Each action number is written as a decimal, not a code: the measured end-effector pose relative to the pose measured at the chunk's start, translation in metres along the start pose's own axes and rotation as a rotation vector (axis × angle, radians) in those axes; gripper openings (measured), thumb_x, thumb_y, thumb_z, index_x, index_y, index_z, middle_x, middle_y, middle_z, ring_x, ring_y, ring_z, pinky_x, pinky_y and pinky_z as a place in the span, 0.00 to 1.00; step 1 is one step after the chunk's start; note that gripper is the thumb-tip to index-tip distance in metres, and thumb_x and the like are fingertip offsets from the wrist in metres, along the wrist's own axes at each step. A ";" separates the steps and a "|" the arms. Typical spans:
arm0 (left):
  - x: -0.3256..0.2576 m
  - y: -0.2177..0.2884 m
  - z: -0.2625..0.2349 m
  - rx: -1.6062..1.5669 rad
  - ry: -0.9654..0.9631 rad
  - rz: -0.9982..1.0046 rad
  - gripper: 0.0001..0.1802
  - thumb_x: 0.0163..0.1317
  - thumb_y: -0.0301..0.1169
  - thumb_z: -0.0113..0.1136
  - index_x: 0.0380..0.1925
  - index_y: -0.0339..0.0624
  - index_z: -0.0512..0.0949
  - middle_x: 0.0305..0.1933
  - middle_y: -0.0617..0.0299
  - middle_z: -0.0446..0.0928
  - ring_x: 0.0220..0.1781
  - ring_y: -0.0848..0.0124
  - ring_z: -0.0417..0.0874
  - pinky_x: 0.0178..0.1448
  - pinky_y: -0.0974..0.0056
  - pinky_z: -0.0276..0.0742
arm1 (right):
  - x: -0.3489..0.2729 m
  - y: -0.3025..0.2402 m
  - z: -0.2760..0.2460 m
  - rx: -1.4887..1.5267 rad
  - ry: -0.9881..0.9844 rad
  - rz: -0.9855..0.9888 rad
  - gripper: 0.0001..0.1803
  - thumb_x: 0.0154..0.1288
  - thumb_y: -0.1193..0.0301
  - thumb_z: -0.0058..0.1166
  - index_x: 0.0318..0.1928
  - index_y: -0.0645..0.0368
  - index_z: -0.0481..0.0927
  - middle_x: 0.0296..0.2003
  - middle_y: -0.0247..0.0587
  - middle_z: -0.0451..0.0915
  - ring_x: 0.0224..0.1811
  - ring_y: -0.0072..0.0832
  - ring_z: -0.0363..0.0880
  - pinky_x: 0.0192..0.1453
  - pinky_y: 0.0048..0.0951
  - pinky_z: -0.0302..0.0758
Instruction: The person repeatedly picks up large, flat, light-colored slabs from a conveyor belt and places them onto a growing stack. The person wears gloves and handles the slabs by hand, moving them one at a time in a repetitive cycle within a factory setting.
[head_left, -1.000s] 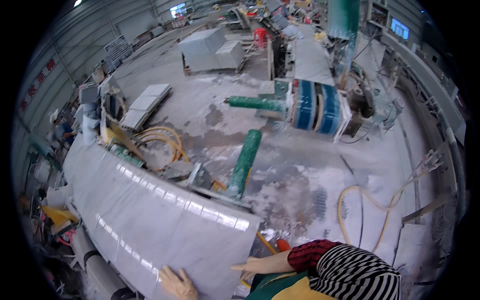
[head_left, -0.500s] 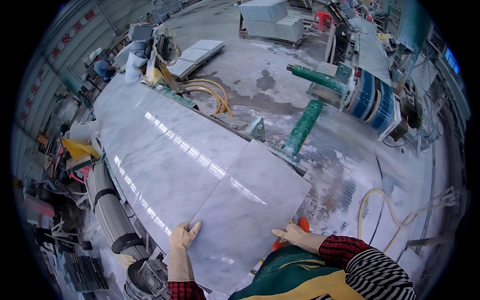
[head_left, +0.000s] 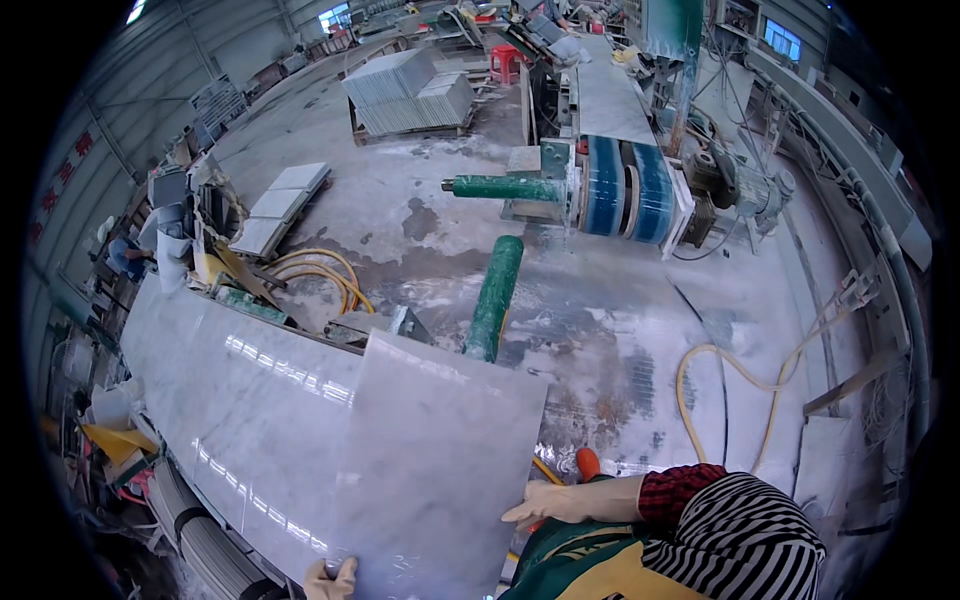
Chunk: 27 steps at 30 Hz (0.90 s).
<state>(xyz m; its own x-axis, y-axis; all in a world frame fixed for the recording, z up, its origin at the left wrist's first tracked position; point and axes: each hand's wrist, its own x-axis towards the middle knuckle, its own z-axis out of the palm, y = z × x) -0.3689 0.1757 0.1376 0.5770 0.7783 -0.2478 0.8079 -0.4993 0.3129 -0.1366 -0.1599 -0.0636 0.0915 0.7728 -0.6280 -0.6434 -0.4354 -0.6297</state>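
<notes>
A pale grey marble slab (head_left: 440,450), polished and roughly square, lies between my two gloved hands at the near end of a row. My left hand (head_left: 332,580), in a cream rubber glove, grips its left edge low in the picture, thumb on the face and the other fingers partly hidden. My right hand (head_left: 548,502), gloved alike, holds the right edge near my apron; its fingertips are partly hidden. A longer marble slab (head_left: 250,400) stretches away to the left under bright light reflections. The held slab appears tilted, its left side against or over this neighbour.
Beyond the slab stand a green roller post (head_left: 496,300) and a machine with blue belts (head_left: 628,190). Yellow hoses (head_left: 690,380) curl on the wet floor. Stacked tiles (head_left: 400,95) sit at the back, near a red stool (head_left: 505,65). Another person (head_left: 128,258) is far left.
My view has swung to the right. The near slab has shifted and tilted relative to its neighbour, with both hands at its edges. My left hand now sits lower in the picture.
</notes>
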 end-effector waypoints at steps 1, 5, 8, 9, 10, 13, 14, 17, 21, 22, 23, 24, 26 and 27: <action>-0.001 0.007 -0.002 -0.093 0.107 0.068 0.24 0.65 0.48 0.70 0.33 0.33 0.82 0.27 0.52 0.80 0.30 0.61 0.76 0.40 0.53 0.75 | -0.017 -0.026 0.003 0.018 -0.013 -0.060 0.31 0.76 0.59 0.60 0.71 0.62 0.70 0.50 0.40 0.85 0.48 0.29 0.85 0.52 0.35 0.82; 0.010 0.084 -0.023 -0.253 0.165 0.101 0.25 0.65 0.50 0.69 0.32 0.34 0.84 0.25 0.52 0.82 0.28 0.61 0.79 0.39 0.54 0.76 | -0.061 -0.105 -0.022 0.073 0.021 -0.280 0.27 0.77 0.61 0.59 0.68 0.64 0.73 0.56 0.41 0.83 0.54 0.31 0.83 0.57 0.34 0.82; 0.024 0.160 -0.025 -0.251 0.194 0.119 0.27 0.66 0.53 0.68 0.37 0.34 0.86 0.29 0.48 0.84 0.31 0.56 0.82 0.42 0.52 0.76 | -0.069 -0.137 -0.072 -0.033 0.167 -0.444 0.25 0.76 0.58 0.60 0.61 0.66 0.78 0.52 0.40 0.84 0.51 0.26 0.82 0.54 0.30 0.80; 0.029 0.191 -0.020 -0.146 0.220 0.075 0.28 0.65 0.54 0.68 0.38 0.34 0.86 0.29 0.48 0.85 0.31 0.55 0.82 0.42 0.51 0.76 | -0.072 -0.150 -0.095 -0.102 0.235 -0.535 0.24 0.75 0.58 0.60 0.59 0.66 0.80 0.50 0.40 0.85 0.51 0.24 0.81 0.53 0.29 0.79; 0.035 0.225 -0.015 -0.041 0.246 0.032 0.28 0.65 0.54 0.69 0.38 0.34 0.87 0.30 0.47 0.85 0.32 0.53 0.82 0.42 0.50 0.76 | -0.074 -0.164 -0.121 -0.120 0.292 -0.567 0.24 0.75 0.58 0.61 0.57 0.67 0.81 0.49 0.40 0.85 0.49 0.24 0.81 0.53 0.29 0.79; 0.072 0.308 0.022 -0.116 0.321 0.088 0.26 0.63 0.52 0.69 0.32 0.35 0.80 0.24 0.57 0.76 0.28 0.65 0.73 0.34 0.55 0.68 | -0.078 -0.203 -0.203 -0.112 0.481 -0.733 0.23 0.74 0.60 0.62 0.54 0.70 0.84 0.46 0.42 0.87 0.48 0.24 0.82 0.53 0.29 0.79; 0.093 0.330 0.041 -0.185 0.384 0.160 0.28 0.61 0.51 0.70 0.22 0.34 0.78 0.17 0.65 0.70 0.23 0.74 0.67 0.27 0.59 0.63 | -0.076 -0.215 -0.231 -0.074 0.555 -0.821 0.22 0.74 0.61 0.62 0.55 0.70 0.84 0.47 0.43 0.88 0.48 0.26 0.83 0.55 0.30 0.79; 0.150 0.414 0.098 -0.379 0.054 0.332 0.26 0.72 0.47 0.60 0.33 0.28 0.82 0.25 0.62 0.78 0.27 0.74 0.71 0.32 0.62 0.69 | -0.119 -0.258 -0.313 0.134 0.591 -0.780 0.23 0.74 0.61 0.62 0.55 0.70 0.84 0.48 0.44 0.88 0.49 0.26 0.83 0.54 0.30 0.80; 0.177 0.559 0.185 -0.653 -0.188 0.531 0.30 0.79 0.50 0.49 0.39 0.28 0.82 0.33 0.62 0.82 0.35 0.75 0.75 0.41 0.64 0.71 | -0.163 -0.289 -0.431 0.206 0.866 -0.755 0.24 0.73 0.61 0.64 0.56 0.70 0.83 0.48 0.45 0.88 0.48 0.26 0.84 0.54 0.31 0.80; 0.183 0.583 0.207 -0.698 -0.273 0.496 0.33 0.79 0.53 0.47 0.42 0.28 0.82 0.38 0.59 0.84 0.40 0.73 0.77 0.47 0.64 0.73 | -0.172 -0.292 -0.460 0.193 0.941 -0.740 0.24 0.73 0.61 0.64 0.57 0.70 0.83 0.48 0.45 0.88 0.48 0.26 0.84 0.54 0.31 0.80; 0.195 0.597 0.234 -0.711 -0.291 0.479 0.32 0.80 0.52 0.47 0.40 0.29 0.83 0.35 0.62 0.83 0.38 0.75 0.77 0.44 0.65 0.73 | -0.182 -0.294 -0.485 0.202 0.990 -0.735 0.25 0.71 0.60 0.65 0.56 0.71 0.83 0.48 0.45 0.88 0.49 0.27 0.84 0.54 0.32 0.80; 0.210 0.609 0.266 -0.723 -0.309 0.463 0.31 0.80 0.50 0.48 0.39 0.30 0.84 0.33 0.65 0.83 0.36 0.77 0.76 0.42 0.66 0.72 | -0.192 -0.295 -0.509 0.213 1.041 -0.731 0.26 0.70 0.59 0.66 0.56 0.71 0.83 0.47 0.46 0.88 0.49 0.27 0.84 0.54 0.32 0.80; 0.206 0.647 0.299 -0.634 -0.317 0.429 0.31 0.80 0.53 0.48 0.40 0.34 0.86 0.34 0.65 0.84 0.36 0.76 0.77 0.43 0.65 0.74 | -0.205 -0.293 -0.551 0.213 1.146 -0.649 0.30 0.68 0.56 0.68 0.55 0.72 0.83 0.47 0.48 0.88 0.49 0.29 0.84 0.55 0.34 0.80; 0.205 0.659 0.315 -0.689 -0.360 0.359 0.32 0.79 0.54 0.48 0.41 0.33 0.86 0.34 0.64 0.85 0.36 0.76 0.78 0.43 0.64 0.74 | -0.211 -0.293 -0.567 0.201 1.194 -0.576 0.32 0.66 0.54 0.69 0.55 0.73 0.82 0.47 0.49 0.88 0.49 0.30 0.84 0.55 0.34 0.79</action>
<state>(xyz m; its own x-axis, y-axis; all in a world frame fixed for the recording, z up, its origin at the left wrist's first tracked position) 0.3194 -0.1141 0.0046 0.8809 0.3908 -0.2669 0.3834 -0.2588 0.8866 0.4633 -0.4572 -0.0059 0.9220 -0.0962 -0.3750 -0.3794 -0.0322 -0.9247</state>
